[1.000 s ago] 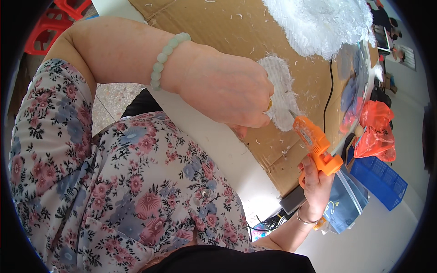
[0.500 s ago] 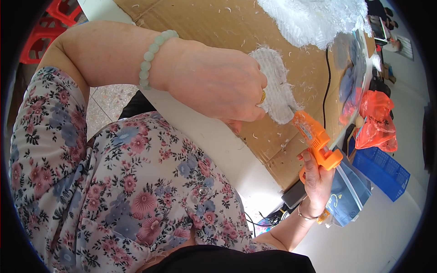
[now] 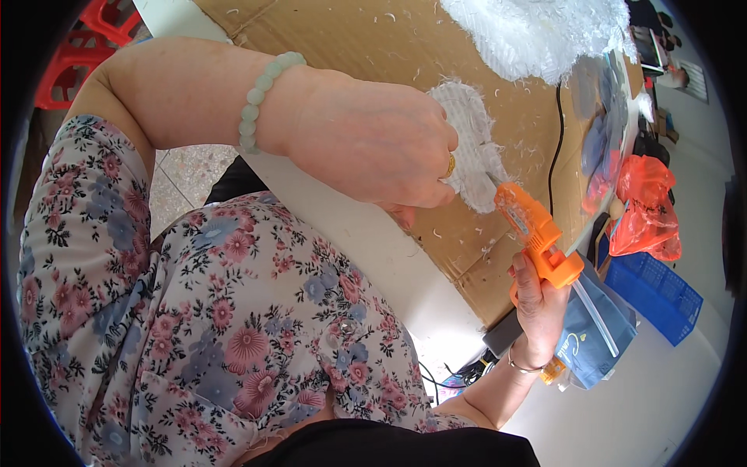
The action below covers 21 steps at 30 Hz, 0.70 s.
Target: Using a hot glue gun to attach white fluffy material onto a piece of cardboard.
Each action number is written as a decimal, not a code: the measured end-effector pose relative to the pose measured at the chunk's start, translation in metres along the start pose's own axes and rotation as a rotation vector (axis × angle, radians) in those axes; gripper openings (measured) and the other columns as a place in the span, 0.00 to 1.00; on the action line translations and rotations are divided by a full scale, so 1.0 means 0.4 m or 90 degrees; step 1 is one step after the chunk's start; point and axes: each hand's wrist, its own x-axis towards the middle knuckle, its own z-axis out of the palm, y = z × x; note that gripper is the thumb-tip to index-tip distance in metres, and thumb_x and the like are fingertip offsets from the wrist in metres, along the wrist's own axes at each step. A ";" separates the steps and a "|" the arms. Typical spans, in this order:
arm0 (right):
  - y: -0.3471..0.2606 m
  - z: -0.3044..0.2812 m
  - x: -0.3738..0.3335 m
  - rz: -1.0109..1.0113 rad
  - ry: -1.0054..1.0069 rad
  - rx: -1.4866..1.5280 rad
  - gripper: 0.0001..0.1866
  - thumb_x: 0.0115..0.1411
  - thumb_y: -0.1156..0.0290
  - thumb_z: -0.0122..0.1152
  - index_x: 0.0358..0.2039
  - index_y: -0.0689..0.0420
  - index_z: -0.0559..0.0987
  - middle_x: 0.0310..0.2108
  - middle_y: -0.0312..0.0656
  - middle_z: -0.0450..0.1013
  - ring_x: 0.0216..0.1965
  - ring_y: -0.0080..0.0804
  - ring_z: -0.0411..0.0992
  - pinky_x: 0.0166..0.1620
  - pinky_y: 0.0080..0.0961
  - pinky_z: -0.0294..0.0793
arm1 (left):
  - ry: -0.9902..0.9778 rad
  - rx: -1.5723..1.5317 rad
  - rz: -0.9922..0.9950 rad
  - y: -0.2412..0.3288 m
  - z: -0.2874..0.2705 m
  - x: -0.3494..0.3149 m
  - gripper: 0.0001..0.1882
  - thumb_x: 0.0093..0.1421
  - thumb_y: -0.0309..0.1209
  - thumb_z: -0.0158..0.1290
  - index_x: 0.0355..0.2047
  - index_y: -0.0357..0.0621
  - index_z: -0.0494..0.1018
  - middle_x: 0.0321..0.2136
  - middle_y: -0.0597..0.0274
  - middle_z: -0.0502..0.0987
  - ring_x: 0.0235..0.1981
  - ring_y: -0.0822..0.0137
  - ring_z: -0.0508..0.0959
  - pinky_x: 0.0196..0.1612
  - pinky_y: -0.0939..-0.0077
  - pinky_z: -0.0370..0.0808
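Observation:
My right hand (image 3: pixel 538 307) is wrapped round the handle of an orange hot glue gun (image 3: pixel 529 222), with a translucent glue stick (image 3: pixel 596 321) jutting from its back end. The gun's nozzle meets the surface of a white, fuzzy-edged oval fabric piece (image 3: pixel 471 148) above the cardboard. My left hand (image 3: pixel 377 144), wearing a pale green bead bracelet and a gold ring, has its fingers closed at the near left edge of that piece. Its fingertips are mostly hidden under the hand, and the thumb tip shows below.
Cardboard (image 3: pixel 366 39) strewn with white fibre scraps covers the table. A large white fluffy piece (image 3: pixel 545 35) lies at the far side. A black cable (image 3: pixel 558 148) crosses the cardboard. To the right are a red plastic bag (image 3: pixel 646 206), a blue basket (image 3: pixel 654 296) and a blue bag (image 3: pixel 587 342).
The glue gun and my right hand have shifted slightly left, moving the nozzle a little further over the white piece. My left hand has barely moved.

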 end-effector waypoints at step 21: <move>-0.035 0.216 0.083 -0.085 0.165 0.804 0.22 0.66 0.50 0.39 0.40 0.56 0.70 0.38 0.41 0.69 0.42 0.30 0.69 0.53 0.56 0.66 | 0.047 0.061 0.027 -0.023 0.025 0.000 0.23 0.50 0.42 0.58 0.39 0.35 0.72 0.31 0.59 0.74 0.32 0.61 0.72 0.44 0.66 0.70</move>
